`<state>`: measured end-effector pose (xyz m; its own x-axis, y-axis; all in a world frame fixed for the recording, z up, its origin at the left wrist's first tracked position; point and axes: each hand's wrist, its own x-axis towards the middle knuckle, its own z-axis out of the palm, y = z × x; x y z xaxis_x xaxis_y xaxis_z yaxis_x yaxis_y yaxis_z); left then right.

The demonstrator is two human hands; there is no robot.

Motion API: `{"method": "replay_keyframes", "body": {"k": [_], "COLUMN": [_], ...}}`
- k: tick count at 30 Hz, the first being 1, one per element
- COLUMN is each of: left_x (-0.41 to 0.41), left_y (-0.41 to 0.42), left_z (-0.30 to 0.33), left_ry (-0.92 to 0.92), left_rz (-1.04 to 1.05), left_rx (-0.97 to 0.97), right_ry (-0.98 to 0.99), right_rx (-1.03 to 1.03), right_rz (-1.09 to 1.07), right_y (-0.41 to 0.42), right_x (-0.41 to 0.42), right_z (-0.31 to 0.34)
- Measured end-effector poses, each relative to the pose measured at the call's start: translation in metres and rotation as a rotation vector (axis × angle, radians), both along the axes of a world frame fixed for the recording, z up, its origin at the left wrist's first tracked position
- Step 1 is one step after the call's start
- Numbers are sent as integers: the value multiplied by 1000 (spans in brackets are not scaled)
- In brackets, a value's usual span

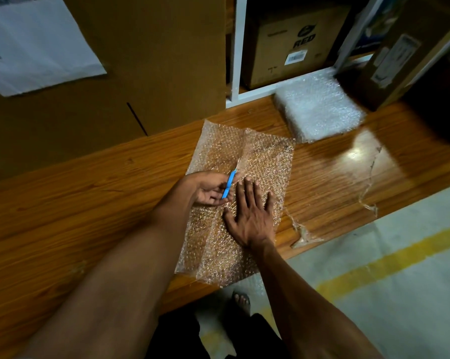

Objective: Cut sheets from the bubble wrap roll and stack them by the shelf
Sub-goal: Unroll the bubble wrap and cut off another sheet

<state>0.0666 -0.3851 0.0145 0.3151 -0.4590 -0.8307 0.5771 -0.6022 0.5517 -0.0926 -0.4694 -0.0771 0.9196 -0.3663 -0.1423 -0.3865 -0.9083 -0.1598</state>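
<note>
A length of clear bubble wrap (pixel 257 156) lies flat on the wooden surface (pixel 89 203) and hangs over its near edge. My left hand (pixel 211 189) grips a thin blue-handled knife (pixel 229 183), its blade tip resting on the wrap along a lengthwise crease. Spread flat with fingers apart, my right hand (pixel 252 213) presses the wrap down just right of the knife. A stack of cut bubble wrap sheets (pixel 319 110) sits at the back right, against the foot of a white shelf (pixel 235 60).
A big cardboard box (pixel 146 60) stands behind the wrap at left. The shelf holds a brown carton (pixel 296 42); another carton (pixel 405 55) leans at right. Plastic scraps (pixel 302 234) lie on the wood's right part. Below is grey floor with a yellow stripe (pixel 389 263) and my foot (pixel 242 301).
</note>
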Motion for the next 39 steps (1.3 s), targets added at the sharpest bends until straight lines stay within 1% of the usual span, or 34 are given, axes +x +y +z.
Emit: {"method": "replay_keyframes", "body": {"k": [3,11,17,23,25,33,39], "left_x": [-1,0,1,10,12,22,27], "left_y": [-3,-3,-3,-14,-18,-31,-31], "left_z": [-4,-12,-7,-6,-7,-20,-19], "left_ry": [-36,-62,-47,-60,-62,-97,-116], "left_rz": [38,151,69,6,8,120,79], "left_rx": [0,-43,-10,-28,-31,-48,-18], "right_ry": [-13,-24,-11,-5,-5,2,-10], "right_rx": [12,13,3,4,7,-1,12], "right_rz": [-8,-15,-4,-4,-4,-8,-9], "right_y": [1,1,1,1,1,1,0], "right_x": [1,2,0,1,1,3,2], "right_z": [0,0,5,4,4,3,3]}}
